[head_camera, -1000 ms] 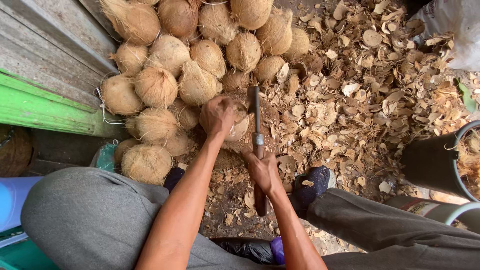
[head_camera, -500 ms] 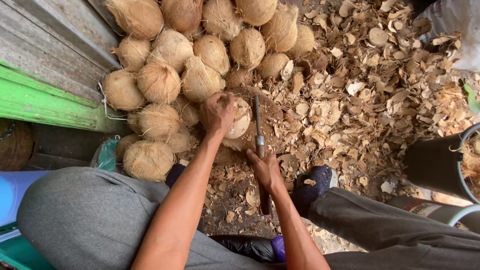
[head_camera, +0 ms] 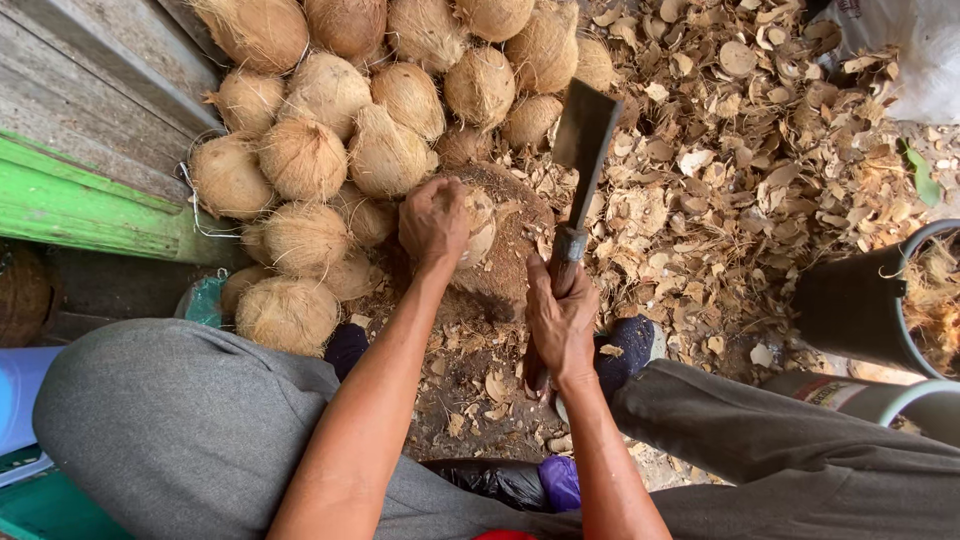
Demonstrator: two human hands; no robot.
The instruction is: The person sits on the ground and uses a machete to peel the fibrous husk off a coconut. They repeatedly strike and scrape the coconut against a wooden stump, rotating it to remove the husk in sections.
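Landmark: the wooden block (head_camera: 515,250), a brown stump on the ground between the person's knees. All places below are given from it.

Far left of the block: grey wooden boards (head_camera: 90,90) with a green painted plank (head_camera: 90,205) under them. A blue container (head_camera: 15,390) sits at the picture's left edge, below the plank.

Left of and above the block: a pile of husked coconuts (head_camera: 330,130), brown and fibrous, reaching from the boards up to the block's rim. Nearest ones touch the block.

On the block, left part: a single coconut (head_camera: 478,228), pale where it is exposed. The left hand (head_camera: 433,218) is clenched over its top and left side, fingers wrapped on it, pressing it onto the block.

Just right of the coconut: a cleaver (head_camera: 583,140), blade dark, raised above the block and tilted up and away, not touching the coconut. The right hand (head_camera: 560,320) grasps its wooden handle in a full fist, below the block's near edge.

Below the block: grey trouser legs (head_camera: 190,430), a dark shoe (head_camera: 625,350) by the right hand.

Right of the block: ground covered in husk and shell scraps (head_camera: 740,170). Further right, a black bucket (head_camera: 860,310) with fibre inside. Top right corner, a white sack (head_camera: 900,50).
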